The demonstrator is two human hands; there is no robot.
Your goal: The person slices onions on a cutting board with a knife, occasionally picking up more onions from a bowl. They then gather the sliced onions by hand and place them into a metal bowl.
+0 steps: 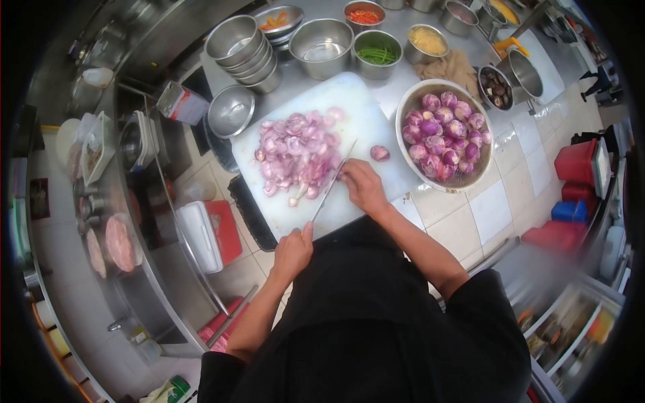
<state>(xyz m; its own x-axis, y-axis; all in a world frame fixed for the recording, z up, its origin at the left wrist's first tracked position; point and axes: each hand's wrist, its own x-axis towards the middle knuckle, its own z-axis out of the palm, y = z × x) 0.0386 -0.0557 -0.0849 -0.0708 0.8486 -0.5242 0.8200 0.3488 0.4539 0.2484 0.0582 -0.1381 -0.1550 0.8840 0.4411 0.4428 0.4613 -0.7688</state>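
Observation:
My left hand (292,254) is closed round the handle of a knife (326,196), whose blade points away from me across the white cutting board (363,101). My right hand (363,185) rests on the board with curled fingertips against the right side of the blade; whatever they hold is hidden. Left of the blade lies a heap of sliced shallots (295,151). One whole peeled shallot (380,153) sits just beyond my right hand. To the right, a metal colander (406,101) is full of whole peeled purple shallots (443,134).
Behind the board stand a stack of metal bowls (252,64), an empty bowl (321,50) and bowls of green strips (376,55), red pieces (363,17) and yellow shreds (428,41). A loose bowl (232,112) touches the board's left corner. A brown cloth (451,69) lies behind the colander.

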